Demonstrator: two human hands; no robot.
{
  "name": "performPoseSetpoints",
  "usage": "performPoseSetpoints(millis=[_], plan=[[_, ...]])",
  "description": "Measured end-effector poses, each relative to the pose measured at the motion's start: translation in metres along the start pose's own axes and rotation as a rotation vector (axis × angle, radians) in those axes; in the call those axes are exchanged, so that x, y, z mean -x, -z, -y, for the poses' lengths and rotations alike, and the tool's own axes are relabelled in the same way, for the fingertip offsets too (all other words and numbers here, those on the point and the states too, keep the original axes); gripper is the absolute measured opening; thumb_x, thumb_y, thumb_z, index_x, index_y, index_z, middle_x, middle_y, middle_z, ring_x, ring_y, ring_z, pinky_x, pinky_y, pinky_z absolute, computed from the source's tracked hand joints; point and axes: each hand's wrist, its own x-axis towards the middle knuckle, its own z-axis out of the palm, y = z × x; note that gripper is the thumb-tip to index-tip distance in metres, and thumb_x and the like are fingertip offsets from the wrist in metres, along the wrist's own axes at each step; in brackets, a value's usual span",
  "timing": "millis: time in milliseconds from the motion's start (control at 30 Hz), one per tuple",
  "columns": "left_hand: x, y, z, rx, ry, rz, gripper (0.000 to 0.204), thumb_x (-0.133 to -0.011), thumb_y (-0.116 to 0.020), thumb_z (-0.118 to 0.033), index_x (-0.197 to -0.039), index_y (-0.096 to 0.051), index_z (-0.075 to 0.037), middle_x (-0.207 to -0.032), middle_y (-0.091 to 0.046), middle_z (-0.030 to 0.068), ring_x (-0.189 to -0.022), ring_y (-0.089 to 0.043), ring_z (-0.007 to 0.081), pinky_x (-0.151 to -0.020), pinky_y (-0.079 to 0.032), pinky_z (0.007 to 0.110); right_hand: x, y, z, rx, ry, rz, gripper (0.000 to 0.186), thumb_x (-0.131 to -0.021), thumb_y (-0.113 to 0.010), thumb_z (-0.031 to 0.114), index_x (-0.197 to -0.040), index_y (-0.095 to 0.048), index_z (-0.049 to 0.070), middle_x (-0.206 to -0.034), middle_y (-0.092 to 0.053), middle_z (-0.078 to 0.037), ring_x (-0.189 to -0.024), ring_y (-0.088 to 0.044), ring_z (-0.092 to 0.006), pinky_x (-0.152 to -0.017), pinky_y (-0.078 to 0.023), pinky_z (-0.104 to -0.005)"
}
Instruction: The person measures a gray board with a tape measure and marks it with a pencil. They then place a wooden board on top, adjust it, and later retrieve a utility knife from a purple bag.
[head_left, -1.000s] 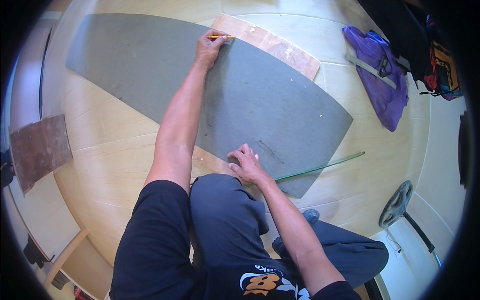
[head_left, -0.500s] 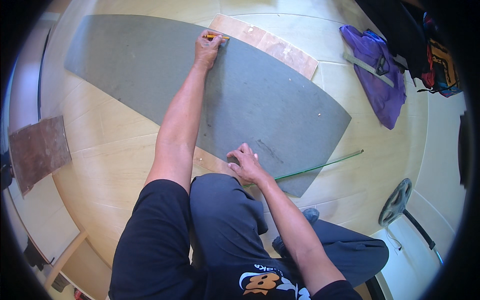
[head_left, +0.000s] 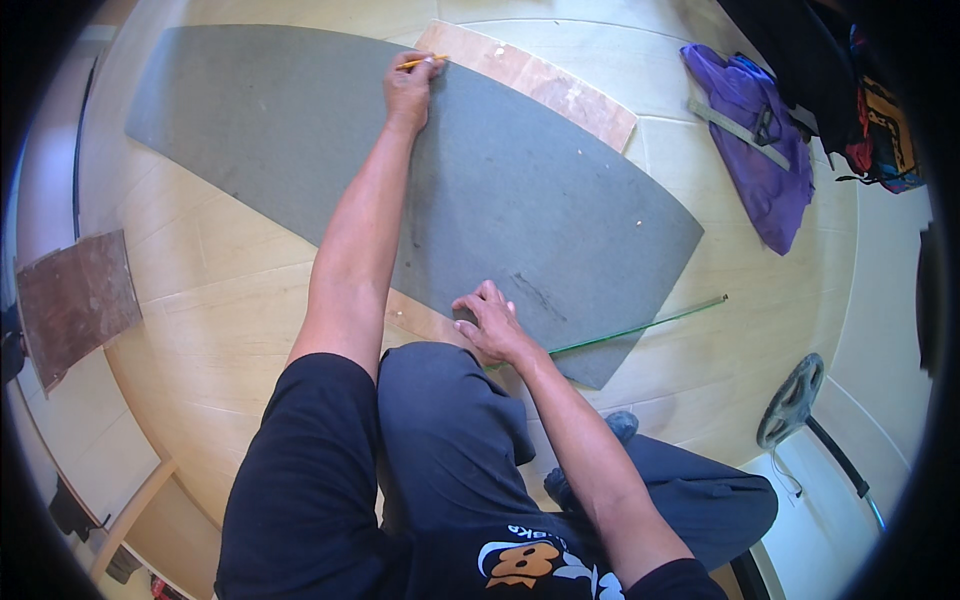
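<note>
Fingers of the left hand point(head_left: 410, 88) pinch a pencil point(head_left: 421, 62) at the far edge of a grey sheet point(head_left: 520, 190) on the floor — its long axis running left to right — while the nearer right hand point(head_left: 490, 322), fingers spread, presses the near edge.

One head-worn fisheye view looks steeply down, close over the grey sheet point(head_left: 300, 150), which fills the picture's upper middle.

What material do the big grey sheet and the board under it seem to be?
Grey sheet: probably felt or thin rubber matting; matte, lies flat and limp, with scuff marks. Board: likely plywood; pale tan, rigid straight edge, whitish blotches on its surface.
</note>
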Motion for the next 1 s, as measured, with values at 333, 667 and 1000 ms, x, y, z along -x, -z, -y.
performPoseSetpoints(millis=[333, 667, 1000], plan=[[0.019, -0.01, -0.016, 0.312, 0.28, 0.044, 0.01, -0.1, -0.063, -0.018, -0.094, -0.061, -0.01, -0.089, -0.067, 0.0042, -0.083, -0.067, 0.0177, -0.076, -0.056, 0.033, -0.001, -0.005, -0.001, -0.011, 0.004, -0.016, 0.038, -0.085, -0.073, 0.027, -0.121, -0.065, 0.016, -0.121, -0.049, -0.011, -0.124, -0.047, -0.0309, -0.102, -0.037, -0.0487], [0.224, -0.014, -0.034, -1.181, 0.162, 0.721, 0.03, -0.096, -0.064, -0.029, -0.107, -0.055, -0.001, -0.08, -0.062, 0.0141, -0.079, -0.066, 0.0317, -0.071, -0.052, 0.047, -0.001, 0.022, -0.029, -0.308, 0.175, 0.022, 0.039, -0.091, -0.071, 0.032, -0.124, -0.065, 0.012, -0.126, -0.058, -0.013, -0.122, -0.055, -0.0278, -0.098, -0.047, -0.0458], [0.268, -0.034, -0.061, -1.45, 0.133, 0.903, 0.063, -0.069, -0.089, -0.021, -0.119, -0.053, -0.005, -0.115, -0.054, 0.0227, -0.106, -0.059, 0.0443, -0.087, -0.051, 0.051, 0.019, 0.261, -0.141, -0.537, 0.146, -0.699, 0.028, -0.098, -0.067, 0.032, -0.112, -0.065, 0.008, -0.105, -0.071, -0.007, -0.089, -0.068, -0.0178, -0.075, -0.056, -0.0346]])
